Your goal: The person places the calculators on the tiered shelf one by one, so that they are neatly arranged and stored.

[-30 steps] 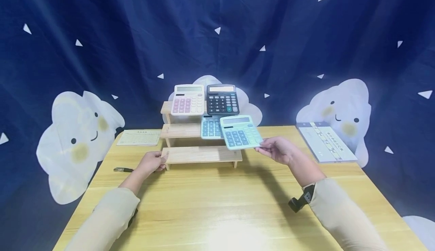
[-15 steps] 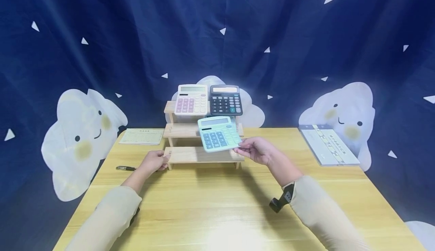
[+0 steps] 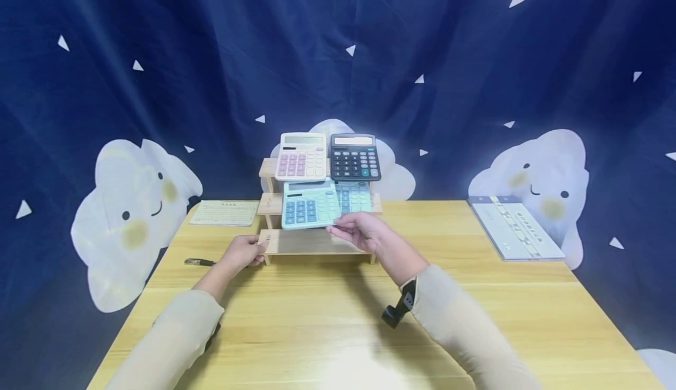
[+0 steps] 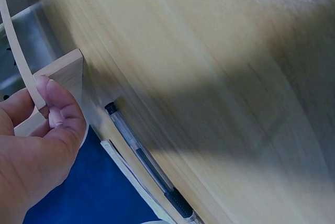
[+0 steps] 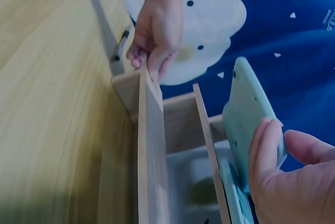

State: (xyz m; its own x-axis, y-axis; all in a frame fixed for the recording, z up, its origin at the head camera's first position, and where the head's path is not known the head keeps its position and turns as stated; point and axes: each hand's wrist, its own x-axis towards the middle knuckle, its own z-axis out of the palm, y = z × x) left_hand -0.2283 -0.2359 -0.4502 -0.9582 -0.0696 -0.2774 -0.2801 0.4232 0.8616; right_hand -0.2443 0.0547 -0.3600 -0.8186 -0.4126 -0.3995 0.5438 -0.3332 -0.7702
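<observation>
My right hand (image 3: 361, 231) pinches the lower right corner of a mint-green calculator (image 3: 303, 205), which is tilted in front of the middle shelf of a wooden three-step stand (image 3: 317, 242). In the right wrist view the back of this mint-green calculator (image 5: 248, 109) faces the camera, fingers behind and thumb in front. A blue calculator (image 3: 354, 196), partly covered, stands on the middle shelf at the right. On the top shelf lean a pink-and-white calculator (image 3: 301, 156) and a black calculator (image 3: 355, 156). My left hand (image 4: 44, 130) grips the left end of the bottom shelf.
A black pen (image 3: 199, 262) lies on the table (image 3: 317, 319) left of the stand. Behind it is a printed paper sheet (image 3: 224, 213). A grey-white notebook (image 3: 514, 227) lies at the back right. A blue curtain (image 3: 422, 38) hangs behind the table.
My right hand has carried the mint-green calculator leftward, from the stand's right side to the left part of the middle shelf. My left hand keeps its grip on the bottom shelf.
</observation>
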